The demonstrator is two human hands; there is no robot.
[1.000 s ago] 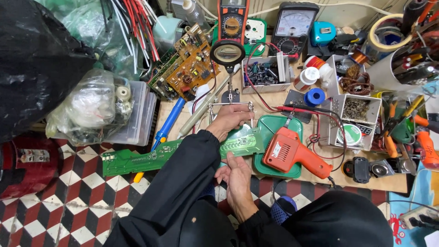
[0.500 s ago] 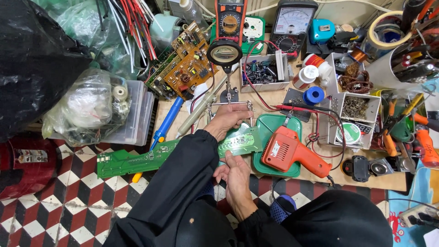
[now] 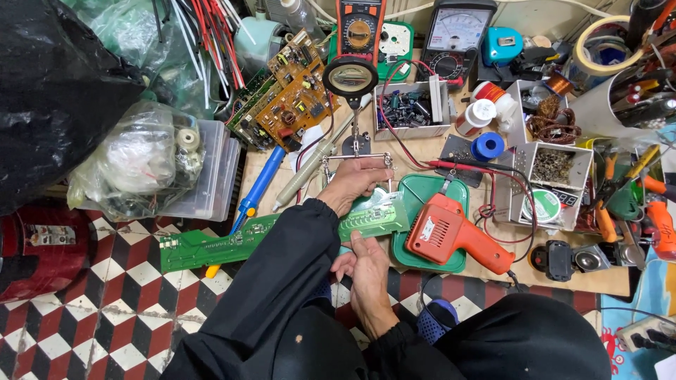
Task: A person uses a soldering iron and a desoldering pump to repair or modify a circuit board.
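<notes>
I had both hands on a long green circuit board (image 3: 282,236) that lay along the near edge of the wooden bench (image 3: 605,278), its left end hanging out over the checkered floor (image 3: 105,317). My left hand (image 3: 355,181) rested on top of the board near its right end, fingers curled down over the far edge beside a scrap of clear plastic (image 3: 380,200); it pressed there rather than clenched. My right hand (image 3: 366,271) came up from below and pinched the near edge of the board between thumb and fingers.

The board's right end sat just beside the green tray (image 3: 415,257), where the orange soldering gun (image 3: 451,232) lay. The helping-hands stand with its magnifier (image 3: 350,76) stood right behind my left hand, and a blue-handled tool (image 3: 260,186) lay to the left.

To do this well, I judged that the grip should stay on the bare edges, away from the solder joints and parts. Since so much of the board hung off the bench unsupported, the left hand needed to bear down firmly so it would not tip or flex. I also thought it wise to keep my sleeve (image 3: 282,281) clear of the red leads (image 3: 465,167) trailing close by, and the gun's tip well apart from my fingers.
</notes>
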